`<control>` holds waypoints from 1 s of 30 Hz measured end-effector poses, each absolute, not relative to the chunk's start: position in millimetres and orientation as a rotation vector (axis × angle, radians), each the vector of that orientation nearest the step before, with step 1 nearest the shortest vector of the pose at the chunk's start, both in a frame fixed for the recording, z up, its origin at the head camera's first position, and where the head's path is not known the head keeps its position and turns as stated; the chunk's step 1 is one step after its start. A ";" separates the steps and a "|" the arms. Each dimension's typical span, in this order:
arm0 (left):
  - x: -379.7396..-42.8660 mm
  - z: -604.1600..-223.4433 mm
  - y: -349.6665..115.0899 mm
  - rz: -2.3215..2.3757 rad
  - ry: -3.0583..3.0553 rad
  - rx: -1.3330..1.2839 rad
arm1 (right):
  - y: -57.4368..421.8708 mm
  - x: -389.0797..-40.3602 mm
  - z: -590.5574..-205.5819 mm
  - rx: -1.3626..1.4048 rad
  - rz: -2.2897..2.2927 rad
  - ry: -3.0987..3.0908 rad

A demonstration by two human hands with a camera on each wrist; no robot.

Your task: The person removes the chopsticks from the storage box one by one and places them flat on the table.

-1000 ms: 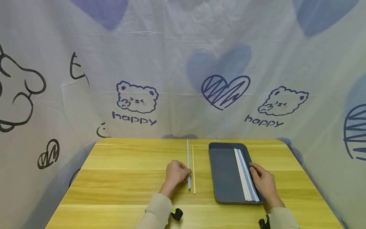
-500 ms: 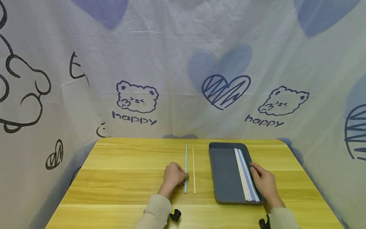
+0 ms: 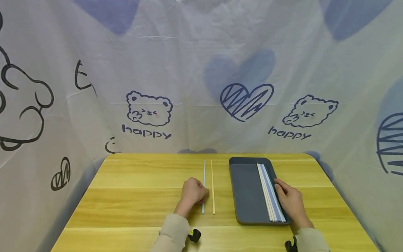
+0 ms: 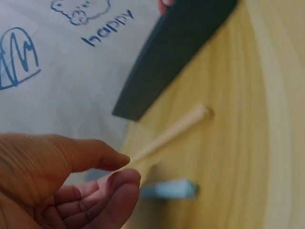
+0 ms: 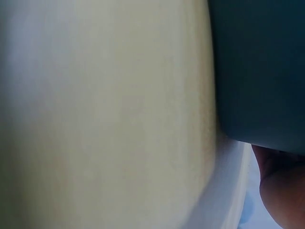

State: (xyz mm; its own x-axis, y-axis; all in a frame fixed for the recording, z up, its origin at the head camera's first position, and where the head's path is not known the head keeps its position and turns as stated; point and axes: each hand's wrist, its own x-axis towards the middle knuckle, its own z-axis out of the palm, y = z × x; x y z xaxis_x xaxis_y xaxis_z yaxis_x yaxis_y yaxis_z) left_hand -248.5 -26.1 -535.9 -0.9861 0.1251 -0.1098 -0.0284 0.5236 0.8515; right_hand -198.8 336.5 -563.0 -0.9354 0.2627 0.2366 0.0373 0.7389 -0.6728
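Note:
A thin light-blue stick [image 3: 203, 208] lies lengthwise on the wooden table, partly covered by my left hand [image 3: 192, 191]. In the left wrist view, the thumb and index fingertips come close together, and the blue stick [image 4: 174, 189] lies beyond them, apparently unpinched. Just to its right, a cream stick [image 3: 213, 189] lies roughly parallel. My right hand [image 3: 291, 201] grips the right rim of a dark grey tray [image 3: 247, 196]; the right wrist view shows only part of a digit against the tray's side. Several white and blue sticks [image 3: 270, 192] lie side by side along the tray's right side.
The wooden table [image 3: 132, 196] reaches back to a white printed cloth [image 3: 189, 77], which also hangs at both sides. Table surface extends left of my left hand and between the cream stick and the tray.
The blue stick has shifted left and toward me, away from the cream stick, with my left hand. Its fingers now look loosened from it. My right hand and the tray stay put.

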 end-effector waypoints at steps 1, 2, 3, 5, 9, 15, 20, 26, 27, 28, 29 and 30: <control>-248.6 -533.8 -23.6 1.491 2.572 0.113 | 336.5 -198.9 -562.8 -0.228 1.010 -2.626; -248.7 -531.0 -20.3 1.530 2.535 0.136 | 336.5 -198.8 -562.6 -0.225 1.015 -2.628; -248.9 -528.5 -16.3 1.561 2.501 0.154 | 336.6 -198.9 -562.4 -0.222 1.020 -2.630; -248.9 -523.0 -5.9 1.612 2.438 0.191 | 337.0 -198.6 -562.2 -0.223 1.026 -2.636; -249.4 -512.4 20.9 1.701 2.336 0.209 | 337.6 -198.2 -562.4 -0.238 1.017 -2.646; -248.7 -502.5 59.4 1.747 2.313 0.192 | 336.4 -197.3 -561.8 -0.240 1.029 -2.655; -245.0 -500.1 86.4 1.724 2.322 0.198 | 337.2 -197.7 -562.1 -0.247 1.036 -2.648; -236.2 -502.4 111.3 1.688 2.340 0.197 | 338.9 -197.5 -563.1 -0.279 1.045 -2.655; -234.5 -503.4 114.6 1.676 2.349 0.198 | 339.2 -197.7 -563.3 -0.279 1.044 -2.657; -233.0 -504.6 117.6 1.663 2.358 0.204 | 339.3 -197.8 -563.3 -0.276 1.043 -2.656; -231.3 -505.2 120.4 1.643 2.371 0.208 | 339.3 -197.8 -563.1 -0.275 1.043 -2.654; -230.0 -506.1 123.3 1.623 2.381 0.213 | 339.5 -197.9 -563.1 -0.274 1.043 -2.654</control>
State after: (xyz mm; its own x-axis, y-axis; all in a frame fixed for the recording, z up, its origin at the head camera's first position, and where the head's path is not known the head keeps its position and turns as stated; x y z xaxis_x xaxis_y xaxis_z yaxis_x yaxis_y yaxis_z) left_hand -230.0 123.3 -506.1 -0.9577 0.2595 -0.1241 -0.0206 0.3684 0.9294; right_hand -197.9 339.5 -563.1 -0.9440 0.2733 0.1851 0.0740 0.7218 -0.6882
